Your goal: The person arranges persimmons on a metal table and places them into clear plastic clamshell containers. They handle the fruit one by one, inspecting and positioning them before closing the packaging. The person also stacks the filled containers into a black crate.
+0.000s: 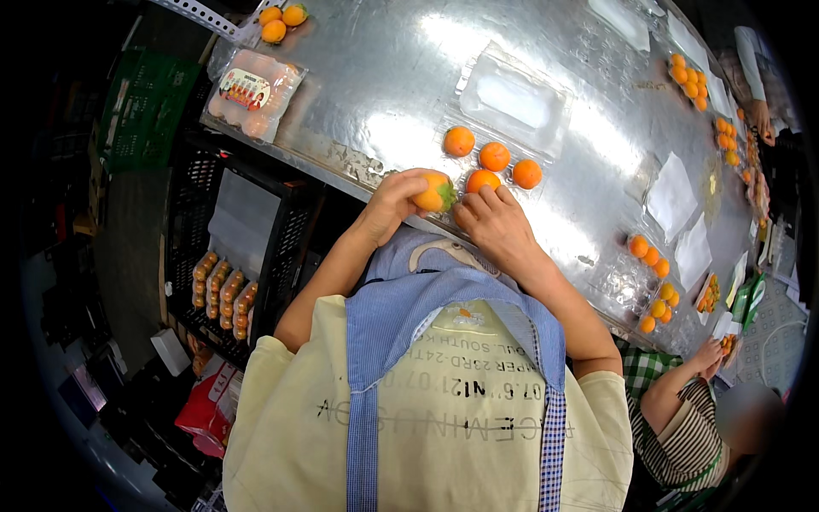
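Observation:
My left hand (393,201) holds an orange persimmon (430,193) with a green calyx, at the near edge of the metal table (358,96). Just to its right, the curled fingers of my right hand (499,224) touch a persimmon (482,180) in a clear plastic clamshell; whether they grip it is hidden. Three more persimmons (494,156) form a slanting row beyond that one. Behind them the clamshell's lid (512,99) lies folded back, flat on the metal.
A closed, labelled pack (256,96) and loose persimmons (274,31) are at the left. Below the edge, a black crate (288,256) holds filled packs (224,294). Along the right are part-filled trays (649,256), white sheets (672,195) and co-workers' hands (707,358).

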Available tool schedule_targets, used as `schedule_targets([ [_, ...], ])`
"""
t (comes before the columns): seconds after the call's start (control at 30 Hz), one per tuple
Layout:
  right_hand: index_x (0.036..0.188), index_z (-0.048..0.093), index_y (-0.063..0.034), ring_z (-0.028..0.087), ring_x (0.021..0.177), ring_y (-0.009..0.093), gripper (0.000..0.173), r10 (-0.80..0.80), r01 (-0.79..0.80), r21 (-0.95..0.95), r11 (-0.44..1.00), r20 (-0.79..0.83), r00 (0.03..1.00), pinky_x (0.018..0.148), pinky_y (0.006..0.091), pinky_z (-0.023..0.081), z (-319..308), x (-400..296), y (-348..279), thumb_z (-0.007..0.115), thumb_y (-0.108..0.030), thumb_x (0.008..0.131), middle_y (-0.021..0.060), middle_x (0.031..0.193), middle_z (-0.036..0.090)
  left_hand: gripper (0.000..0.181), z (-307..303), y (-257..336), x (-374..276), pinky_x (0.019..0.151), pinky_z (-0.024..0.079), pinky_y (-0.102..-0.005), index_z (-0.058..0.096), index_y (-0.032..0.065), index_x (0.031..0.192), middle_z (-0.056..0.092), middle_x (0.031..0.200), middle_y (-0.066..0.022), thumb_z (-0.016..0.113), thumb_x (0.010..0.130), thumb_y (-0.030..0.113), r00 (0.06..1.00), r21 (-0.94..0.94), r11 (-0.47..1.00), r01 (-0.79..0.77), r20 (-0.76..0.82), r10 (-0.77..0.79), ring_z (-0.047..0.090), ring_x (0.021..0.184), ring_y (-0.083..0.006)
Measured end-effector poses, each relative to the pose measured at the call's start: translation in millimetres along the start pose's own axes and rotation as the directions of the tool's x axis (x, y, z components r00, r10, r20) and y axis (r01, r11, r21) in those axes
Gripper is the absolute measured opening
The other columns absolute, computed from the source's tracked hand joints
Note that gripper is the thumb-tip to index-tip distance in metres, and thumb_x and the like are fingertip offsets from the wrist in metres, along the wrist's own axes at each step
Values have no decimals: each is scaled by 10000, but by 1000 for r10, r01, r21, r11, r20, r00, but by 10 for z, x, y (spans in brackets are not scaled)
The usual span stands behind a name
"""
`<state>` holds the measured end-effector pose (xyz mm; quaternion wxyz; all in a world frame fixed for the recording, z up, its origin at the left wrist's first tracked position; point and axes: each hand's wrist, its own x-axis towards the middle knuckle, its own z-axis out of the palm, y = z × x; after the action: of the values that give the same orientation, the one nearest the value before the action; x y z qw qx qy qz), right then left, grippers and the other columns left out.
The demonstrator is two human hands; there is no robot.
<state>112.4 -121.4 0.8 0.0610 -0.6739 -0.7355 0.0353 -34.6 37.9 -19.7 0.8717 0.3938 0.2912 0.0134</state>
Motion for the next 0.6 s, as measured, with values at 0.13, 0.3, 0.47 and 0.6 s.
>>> schedule_targets([
  [0.13, 831, 587, -60, 520, 825, 198, 115, -22, 23, 25, 999, -20, 1000, 744, 308, 405, -12, 42, 31, 576, -114, 730, 53, 810, 538, 419, 17, -12, -8, 743, 485, -328, 559, -31, 1163, 613, 1032, -106, 454, 909, 285, 1000, -270, 963, 11, -15, -16, 581, 871, -179],
  [0.3, 739, 550, -72, 514, 785, 203, 56, -40, 39, -12, 999, -69, 997, 757, 311, 410, 24, 37, 37, 587, -100, 708, 60, 729, 503, 363, -30, -28, -2, 755, 531, -365, 569, 21, 1077, 606, 982, -92, 428, 967, 337, 1000, -274, 962, -13, -22, 7, 610, 890, -205],
  [0.47, 727, 535, -72, 508, 772, 201, 58, -15, 11, -73, 997, -62, 998, 752, 317, 403, 37, 65, -19, 585, -94, 710, 62, 713, 492, 331, -76, -98, 53, 715, 545, -338, 573, 49, 1025, 605, 940, -69, 450, 976, 352, 999, -241, 970, -7, -33, -1, 626, 873, -198],
  [0.6, 724, 529, -70, 506, 756, 200, 60, -10, 4, -81, 997, -68, 998, 748, 318, 398, 46, 86, -12, 583, -94, 711, 60, 698, 482, 281, -66, -111, 78, 712, 545, -330, 574, 53, 1016, 607, 931, -62, 485, 969, 316, 997, -181, 983, -9, -74, -4, 625, 863, -183],
])
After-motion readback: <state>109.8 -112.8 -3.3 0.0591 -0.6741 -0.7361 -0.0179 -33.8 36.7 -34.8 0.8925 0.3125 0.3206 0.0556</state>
